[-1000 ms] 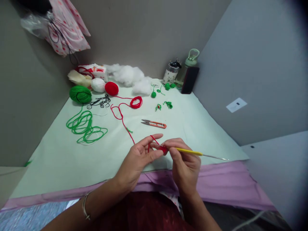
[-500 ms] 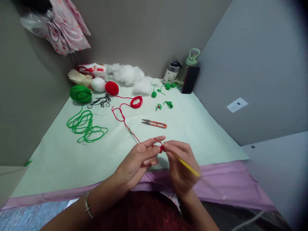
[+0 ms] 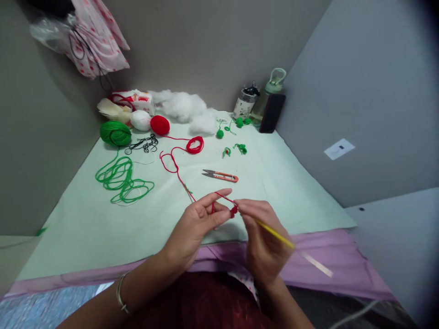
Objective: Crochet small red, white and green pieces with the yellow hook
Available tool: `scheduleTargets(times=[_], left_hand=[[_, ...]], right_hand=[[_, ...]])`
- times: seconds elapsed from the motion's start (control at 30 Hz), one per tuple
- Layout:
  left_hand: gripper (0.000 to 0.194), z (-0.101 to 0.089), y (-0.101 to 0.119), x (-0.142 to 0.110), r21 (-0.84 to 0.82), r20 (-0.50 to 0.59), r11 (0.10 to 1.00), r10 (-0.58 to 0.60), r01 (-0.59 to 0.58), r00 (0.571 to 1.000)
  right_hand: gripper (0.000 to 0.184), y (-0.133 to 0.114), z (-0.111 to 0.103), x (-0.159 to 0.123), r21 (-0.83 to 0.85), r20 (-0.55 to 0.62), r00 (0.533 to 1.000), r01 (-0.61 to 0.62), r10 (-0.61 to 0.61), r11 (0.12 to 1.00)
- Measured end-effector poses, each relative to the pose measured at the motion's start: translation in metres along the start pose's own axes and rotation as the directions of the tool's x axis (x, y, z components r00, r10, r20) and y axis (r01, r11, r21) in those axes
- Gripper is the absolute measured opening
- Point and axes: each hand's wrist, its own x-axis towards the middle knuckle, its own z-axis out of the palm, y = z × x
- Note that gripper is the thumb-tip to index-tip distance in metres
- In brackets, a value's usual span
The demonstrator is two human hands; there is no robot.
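Observation:
Between thumb and fingers, my left hand (image 3: 199, 224) pinches a small red crochet piece (image 3: 233, 210). Red yarn (image 3: 224, 197) runs taut over its raised index finger to the tip of a crochet hook (image 3: 277, 235) with a yellow handle. My right hand (image 3: 264, 237) is closed around that hook like a pencil, its fingertips touching the red piece's right side. The hook's tip is hidden by fingers and yarn. From my left hand the strand leads back to a loose red coil (image 3: 195, 145) and a red yarn ball (image 3: 160, 124).
Orange thread snips (image 3: 220, 176) lie just beyond my hands. Green yarn (image 3: 125, 180) sprawls at left below a green ball (image 3: 115, 133). White stuffing (image 3: 185, 107), a pen cup (image 3: 244, 104), a bottle (image 3: 270, 91) and a phone (image 3: 272, 113) line the back. Small green crochet pieces (image 3: 241, 148) lie at right.
My right hand and the hook have shifted slightly right and down. The yarn between left index finger and hook is drawn out longer, and the left fingers have closed in more.

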Motion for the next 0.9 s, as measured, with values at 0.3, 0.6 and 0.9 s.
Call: scheduleTargets(times=[0.3,0.6,0.9], left_hand=[[0.034,-0.006,0.008,-0.001,0.129,-0.035,0.984,0.128,-0.122,0.991],[0.053,-0.007,0.005,0.001,-0.020,0.005,1.000,0.021,-0.021,1.000],[0.036,-0.003,0.010,-0.001,-0.044,0.005,0.999,0.021,-0.020,1.000]], right_hand=[[0.023,0.000,-0.013,0.007,0.203,0.108,0.979,-0.190,0.171,0.961],[0.036,0.001,-0.011,0.001,-0.372,0.322,0.881,0.456,-0.348,0.809],[0.022,-0.005,-0.005,0.009,0.227,0.040,0.988,-0.155,0.150,0.961]])
